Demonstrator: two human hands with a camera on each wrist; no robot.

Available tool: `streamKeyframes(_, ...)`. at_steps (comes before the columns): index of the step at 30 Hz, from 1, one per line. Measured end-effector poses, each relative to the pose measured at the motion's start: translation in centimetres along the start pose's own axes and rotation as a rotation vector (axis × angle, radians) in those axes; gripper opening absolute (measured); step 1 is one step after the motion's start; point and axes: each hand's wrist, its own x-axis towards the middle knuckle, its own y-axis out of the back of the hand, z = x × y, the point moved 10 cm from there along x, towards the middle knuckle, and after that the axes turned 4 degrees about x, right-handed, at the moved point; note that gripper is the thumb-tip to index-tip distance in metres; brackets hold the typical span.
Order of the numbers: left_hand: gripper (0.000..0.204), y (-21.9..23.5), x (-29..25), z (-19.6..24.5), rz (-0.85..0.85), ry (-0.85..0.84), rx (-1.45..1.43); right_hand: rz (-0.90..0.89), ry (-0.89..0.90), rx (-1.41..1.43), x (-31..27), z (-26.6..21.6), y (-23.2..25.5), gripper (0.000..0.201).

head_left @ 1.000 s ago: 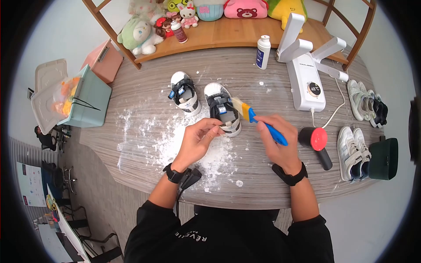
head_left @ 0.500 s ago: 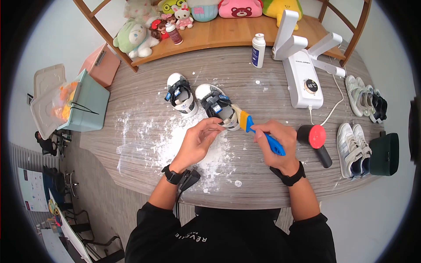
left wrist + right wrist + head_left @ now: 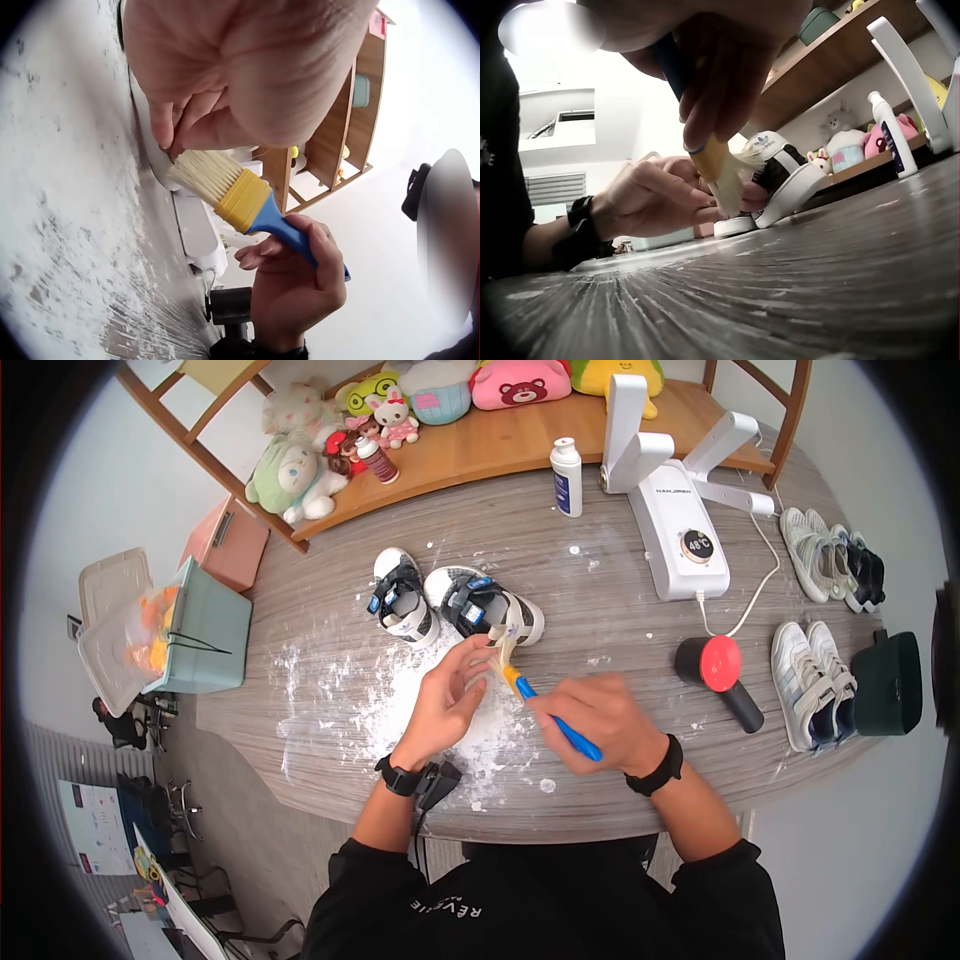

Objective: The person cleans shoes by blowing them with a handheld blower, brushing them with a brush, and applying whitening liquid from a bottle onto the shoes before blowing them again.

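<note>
My right hand [image 3: 590, 722] grips a blue-handled brush [image 3: 560, 726] with a yellow band; in the left wrist view its pale bristles [image 3: 206, 174] lie close beside my left fingers. My left hand [image 3: 442, 702] has its fingertips at the near side of a white shoe [image 3: 527, 618] with black straps, which lies turned so its heel points right. In the right wrist view that shoe [image 3: 799, 184] is tilted, its sole edge partly off the table. The other white-and-black shoe [image 3: 408, 622] stands to its left. How firmly the left fingers hold the shoe is partly hidden.
White powder [image 3: 390, 690] covers the table around the shoes. A white bottle [image 3: 567, 480], a white device with raised arms [image 3: 680, 540], a red-and-black tool [image 3: 720, 665] and more shoes [image 3: 805, 680] stand right. A shelf with plush toys [image 3: 480, 445] is behind.
The held shoe has turned, its heel swinging right. My right hand has moved left and down, bringing the bristles from the shoe's right side to its near side. The head view has shifted.
</note>
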Motion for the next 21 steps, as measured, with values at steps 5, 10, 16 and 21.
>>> streamKeyframes(5,0.056,0.2,0.1,0.2,0.013,-0.016,0.034,0.111,-0.044,0.05,0.1,1.0,2.0,0.009)
streamKeyframes(10,0.055,0.6,0.0,0.7,0.034,-0.073,0.064,0.209,-0.1,-0.004,0.1,2.5,4.3,0.007)
streamKeyframes(16,0.055,1.4,0.0,0.9,0.055,-0.128,-0.066,0.307,-0.182,-0.033,0.2,3.3,5.1,0.011)
streamKeyframes(21,0.054,1.2,-0.3,1.3,0.021,-0.164,-0.206,0.306,-0.093,-0.059,0.3,2.9,4.5,0.017)
